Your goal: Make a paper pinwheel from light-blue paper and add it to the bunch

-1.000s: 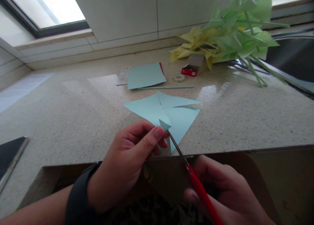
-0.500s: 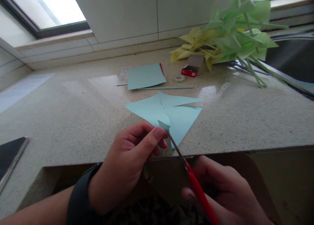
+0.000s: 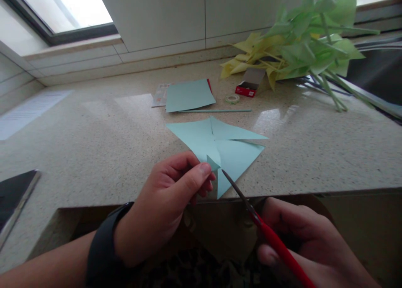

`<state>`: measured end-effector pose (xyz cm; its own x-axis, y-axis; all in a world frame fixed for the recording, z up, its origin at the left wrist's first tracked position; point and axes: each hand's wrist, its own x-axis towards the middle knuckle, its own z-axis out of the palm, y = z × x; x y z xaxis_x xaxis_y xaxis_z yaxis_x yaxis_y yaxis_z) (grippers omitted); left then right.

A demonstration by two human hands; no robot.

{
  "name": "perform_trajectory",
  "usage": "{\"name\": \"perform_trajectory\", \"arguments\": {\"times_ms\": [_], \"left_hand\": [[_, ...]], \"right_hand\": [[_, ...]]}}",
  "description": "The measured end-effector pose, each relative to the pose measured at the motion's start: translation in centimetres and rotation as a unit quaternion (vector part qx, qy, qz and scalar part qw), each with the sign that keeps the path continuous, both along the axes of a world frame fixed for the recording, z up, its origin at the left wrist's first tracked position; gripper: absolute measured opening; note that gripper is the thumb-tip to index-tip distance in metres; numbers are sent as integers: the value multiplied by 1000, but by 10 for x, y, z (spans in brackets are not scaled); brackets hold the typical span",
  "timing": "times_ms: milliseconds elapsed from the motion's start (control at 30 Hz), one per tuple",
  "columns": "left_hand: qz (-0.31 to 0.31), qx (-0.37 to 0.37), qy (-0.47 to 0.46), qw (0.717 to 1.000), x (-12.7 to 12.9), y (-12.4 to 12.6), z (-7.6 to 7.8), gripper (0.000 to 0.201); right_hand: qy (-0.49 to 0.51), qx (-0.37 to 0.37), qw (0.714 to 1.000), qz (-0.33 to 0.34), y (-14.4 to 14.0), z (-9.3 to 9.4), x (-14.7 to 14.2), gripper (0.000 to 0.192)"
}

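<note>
Pale blue-green paper, a thin slit sheet with long pointed corners [image 3: 204, 141], lies at the near edge of the speckled beige stone counter [image 3: 103, 162], right in front of me. My left hand [image 3: 179, 183] has it by the near side, thumb pressed against the curled fingers, with paper pinched between them. Just above my thumb a small folded point of the sheet [image 3: 212, 163] sticks up. To the right of that, another long corner points down towards the counter's edge, and two more spread off to the right with a narrow gap between them. A black band [image 3: 105, 250] sits around my left wrist.

My right hand [image 3: 304, 233] is closed around the red handle of a pair of scissors with slim dark metal blades [image 3: 270, 233]. The blades look together, their tip pointing up and left, right by the little folded point; whether they touch it I cannot tell.

Beyond the slit sheet lies a slim pale blue-green stick [image 3: 226, 111], and behind its left part a flat square sheet of pale blue-green paper [image 3: 190, 96] with a bit of red showing under its right corner. Near these are a small pale roll of tape [image 3: 232, 99] and an open red cardboard box [image 3: 245, 90]. Yellow and light green paper pinwheels [image 3: 301, 49] are heaped at the back right.
</note>
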<state>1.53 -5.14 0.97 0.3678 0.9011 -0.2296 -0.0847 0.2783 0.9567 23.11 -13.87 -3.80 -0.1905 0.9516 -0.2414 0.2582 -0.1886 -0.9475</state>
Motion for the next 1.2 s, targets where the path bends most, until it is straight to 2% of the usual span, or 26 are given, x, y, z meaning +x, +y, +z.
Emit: {"name": "perform_trajectory", "arguments": {"times_ms": [233, 567, 800, 933, 1200], "left_hand": [[-32, 9, 4, 999, -2, 0, 1, 22], [-45, 18, -11, 999, -1, 2, 0, 22], [-71, 50, 26, 996, -5, 2, -1, 26], [-72, 59, 39, 995, -5, 3, -1, 28], [-70, 41, 47, 996, -4, 2, 0, 26]], "right_hand": [[50, -2, 999, 1, -2, 4, 3, 50], [43, 4, 999, -5, 2, 8, 1, 49], [22, -16, 1000, -2, -2, 0, 6, 48], [13, -14, 1000, 9, -1, 3, 6, 49], [15, 2, 1000, 11, 2, 6, 4, 53]]}}
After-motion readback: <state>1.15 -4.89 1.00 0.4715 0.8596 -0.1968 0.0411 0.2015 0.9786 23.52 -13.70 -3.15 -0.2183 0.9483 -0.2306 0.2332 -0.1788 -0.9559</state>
